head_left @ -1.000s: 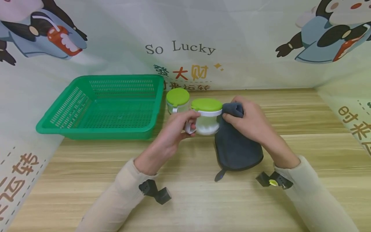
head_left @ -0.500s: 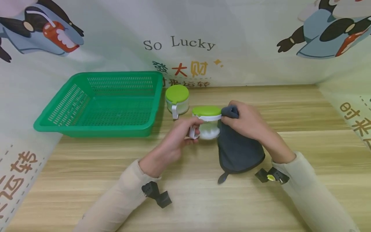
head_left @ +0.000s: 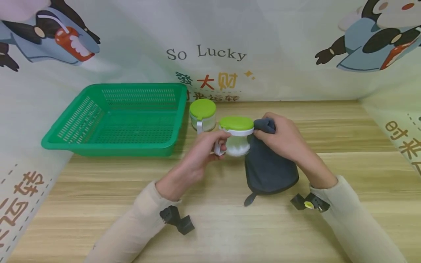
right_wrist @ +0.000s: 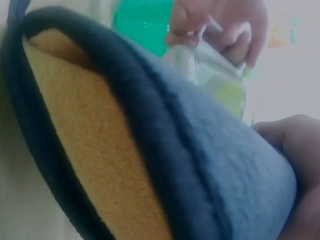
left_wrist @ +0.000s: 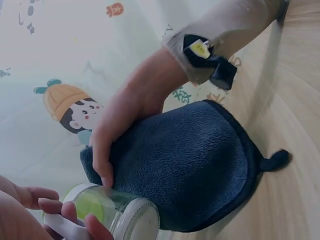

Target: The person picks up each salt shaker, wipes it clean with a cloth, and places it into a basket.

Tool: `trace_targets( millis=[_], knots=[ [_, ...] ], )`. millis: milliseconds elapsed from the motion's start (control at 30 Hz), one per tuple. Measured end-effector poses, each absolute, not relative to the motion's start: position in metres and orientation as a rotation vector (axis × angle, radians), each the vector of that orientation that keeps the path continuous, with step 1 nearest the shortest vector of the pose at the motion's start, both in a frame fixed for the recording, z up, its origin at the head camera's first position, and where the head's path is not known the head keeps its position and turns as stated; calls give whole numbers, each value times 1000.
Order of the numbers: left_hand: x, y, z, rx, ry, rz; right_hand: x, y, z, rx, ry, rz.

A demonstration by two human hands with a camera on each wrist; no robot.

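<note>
My left hand point(head_left: 205, 151) grips the white handle of a clear jar point(head_left: 237, 144) with a green flip lid, held upright above the table. A dark grey cleaning cloth point(head_left: 271, 170) is bunched at its top in my right hand point(head_left: 284, 137), which pinches it against the jar's right side. The cloth's lower part hangs down, ending in a small loop. In the right wrist view its orange inner side point(right_wrist: 110, 155) shows. Beside the left hand stands a second green-lidded jar point(head_left: 203, 113), its handle partly covered by that hand.
A green plastic basket point(head_left: 125, 151) stands at the back left, beside the second jar. Behind the wooden table point(head_left: 230, 226) hangs a printed backdrop point(head_left: 279, 44).
The held jar and cloth have dipped slightly and come back up a little, shifting a bit against the second jar. Both hands keep their grips.
</note>
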State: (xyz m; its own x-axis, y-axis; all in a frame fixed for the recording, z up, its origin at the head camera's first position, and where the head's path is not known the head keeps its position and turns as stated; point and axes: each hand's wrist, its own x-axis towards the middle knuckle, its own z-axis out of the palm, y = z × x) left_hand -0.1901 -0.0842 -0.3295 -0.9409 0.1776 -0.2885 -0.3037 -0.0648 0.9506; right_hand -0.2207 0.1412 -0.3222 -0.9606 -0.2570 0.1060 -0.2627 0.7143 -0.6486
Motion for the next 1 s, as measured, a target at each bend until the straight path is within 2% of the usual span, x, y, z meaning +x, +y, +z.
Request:
trace_targets(
  millis=[267, 567, 1000],
  knots=[
    [-193, -91, -322, -137, 1881, 2134, -202, 131, -308, 511, -2812, 1095],
    [-186, -89, -319, -91, 1885, 2123, -211, 138, -312, 431, -2777, 1220],
    [-187, -94, -312, -134, 1880, 2171, -194, 129, -302, 422, -2757, 1163]
  ],
)
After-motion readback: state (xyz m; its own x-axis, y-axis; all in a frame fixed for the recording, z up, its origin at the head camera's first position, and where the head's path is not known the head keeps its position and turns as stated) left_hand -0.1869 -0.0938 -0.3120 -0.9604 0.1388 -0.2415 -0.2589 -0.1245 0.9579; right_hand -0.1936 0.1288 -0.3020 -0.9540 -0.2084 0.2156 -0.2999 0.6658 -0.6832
